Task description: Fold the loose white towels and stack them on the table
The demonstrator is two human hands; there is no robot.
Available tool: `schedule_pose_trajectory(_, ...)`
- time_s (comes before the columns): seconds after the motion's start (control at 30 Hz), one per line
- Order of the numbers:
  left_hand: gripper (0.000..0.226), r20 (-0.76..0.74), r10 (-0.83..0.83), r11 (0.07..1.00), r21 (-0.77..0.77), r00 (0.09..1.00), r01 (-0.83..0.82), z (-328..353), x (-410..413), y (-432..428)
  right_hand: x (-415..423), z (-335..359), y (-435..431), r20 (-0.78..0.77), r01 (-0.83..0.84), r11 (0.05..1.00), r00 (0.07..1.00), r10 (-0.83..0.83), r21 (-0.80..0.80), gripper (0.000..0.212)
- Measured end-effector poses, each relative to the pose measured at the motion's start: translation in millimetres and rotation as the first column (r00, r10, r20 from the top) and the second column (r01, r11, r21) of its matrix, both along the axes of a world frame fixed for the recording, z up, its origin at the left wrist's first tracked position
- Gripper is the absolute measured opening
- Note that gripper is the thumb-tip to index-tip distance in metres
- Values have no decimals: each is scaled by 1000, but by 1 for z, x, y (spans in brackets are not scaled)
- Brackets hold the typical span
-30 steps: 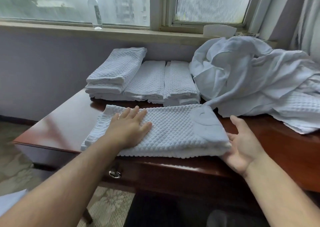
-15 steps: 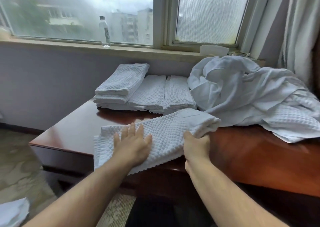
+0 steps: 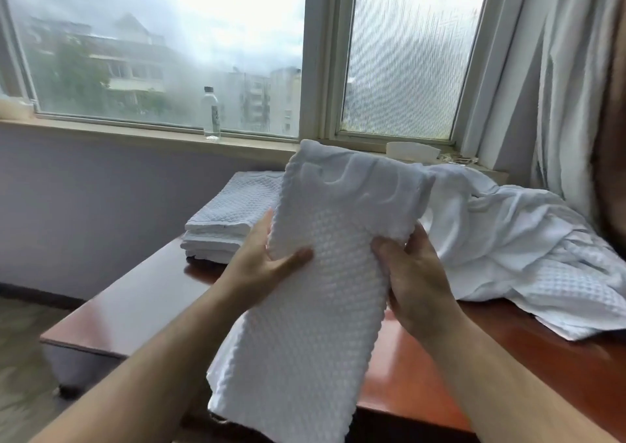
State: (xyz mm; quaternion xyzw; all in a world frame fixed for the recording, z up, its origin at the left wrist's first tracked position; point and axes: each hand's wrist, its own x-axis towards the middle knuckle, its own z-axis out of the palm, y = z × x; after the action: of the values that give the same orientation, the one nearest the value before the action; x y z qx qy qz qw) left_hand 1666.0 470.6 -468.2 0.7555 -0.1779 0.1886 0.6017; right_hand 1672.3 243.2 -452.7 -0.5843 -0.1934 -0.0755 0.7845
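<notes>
**Towel point(image 3: 325, 290) lifted clear**

Flat a moment ago, it now hangs in front of the stack point(image 3: 233, 219). Left hand point(image 3: 267, 266) and right hand point(image 3: 413, 280) each grip a side edge. Best to keep the edges matched, then lower it squarely onto the stack.

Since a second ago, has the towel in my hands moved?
Yes. The towel has risen off the table, upright now, hiding part of the stack.

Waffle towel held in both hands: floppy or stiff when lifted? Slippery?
Probably floppy: the waffle towel droops below the left hand and right hand that grip its sides. Likely light: thumb-and-finger holds alone seem to carry it. Probably not slippery; its raised weave should give grip.
</notes>
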Motion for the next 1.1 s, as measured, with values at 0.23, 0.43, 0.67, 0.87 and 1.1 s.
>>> schedule_pose_trajectory(0.23,32,-94,37,967,-248,995,-59,-20,26,-1,30,-6,5,-126,-139,988,981,146,59,24)
schedule_pose_trajectory(0.43,47,-170,195,938,-255,966,-235,-42,54,9,43,-57,29,-270,-284,951,932,243,-123,50)
schedule_pose_trajectory(0.67,46,-420,25,989,-121,907,-84,-47,86,43,90,-59,54,-274,-153,985,953,128,-74,27)
schedule_pose_trajectory(0.87,49,-504,-120,980,-199,855,20,-45,109,56,143,-43,60,-364,-134,990,925,105,-55,24)
schedule_pose_trajectory(1.1,42,-362,98,979,-132,927,-155,26,186,63,229,13,84,-259,-107,993,959,118,55,27)
